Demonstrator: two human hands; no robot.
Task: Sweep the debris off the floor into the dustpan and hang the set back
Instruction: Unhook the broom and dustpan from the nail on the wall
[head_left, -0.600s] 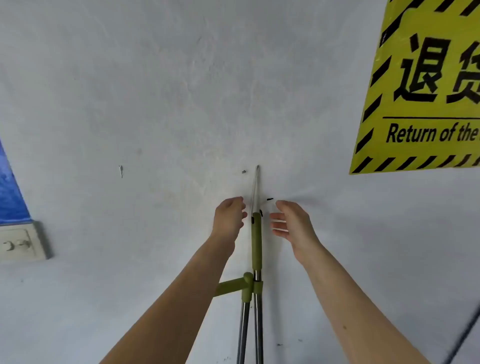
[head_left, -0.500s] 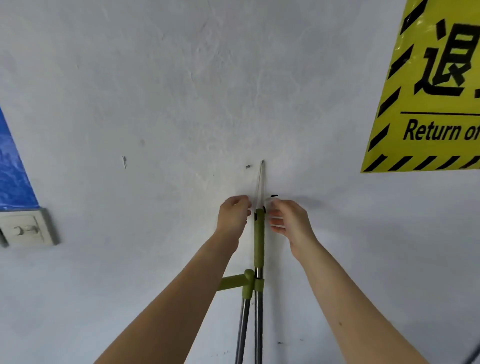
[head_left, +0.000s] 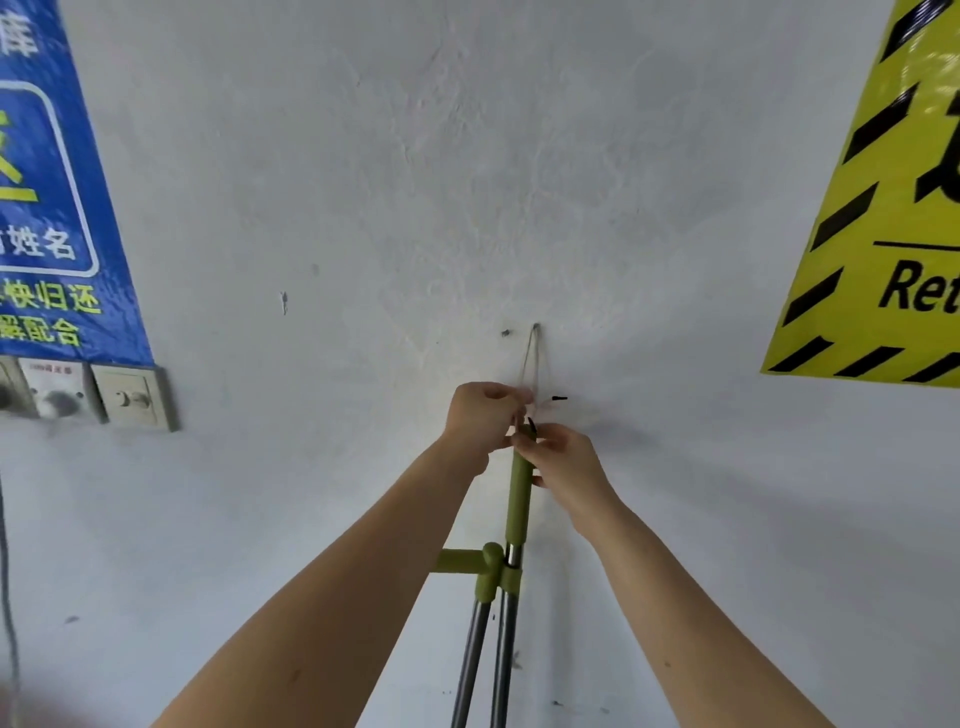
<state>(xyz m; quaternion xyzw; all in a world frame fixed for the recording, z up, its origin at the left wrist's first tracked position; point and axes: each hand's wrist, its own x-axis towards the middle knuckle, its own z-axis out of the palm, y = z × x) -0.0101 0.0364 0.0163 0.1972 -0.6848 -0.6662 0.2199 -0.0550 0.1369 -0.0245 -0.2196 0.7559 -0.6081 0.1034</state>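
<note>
The broom-and-dustpan set hangs upright against the white wall, its green handle (head_left: 519, 499) topping two metal poles (head_left: 485, 660) joined by a green clip (head_left: 488, 564). A thin string loop (head_left: 531, 358) runs from the handle's top up to a nail (head_left: 536, 326) in the wall. My left hand (head_left: 480, 421) pinches the string just above the handle. My right hand (head_left: 563, 465) grips the top of the green handle. The brush head and dustpan are out of view below.
A blue notice (head_left: 47, 208) hangs at the left above wall switches (head_left: 127, 397). A yellow and black sign (head_left: 883, 234) hangs at the right. A small black peg (head_left: 558, 399) sticks out of the wall beside the string. A cable (head_left: 8, 597) drops down the left edge.
Both hands have closed in on the top of the handle, the left onto the string and the right onto the green grip. The view has shifted right, showing more of the blue notice.
</note>
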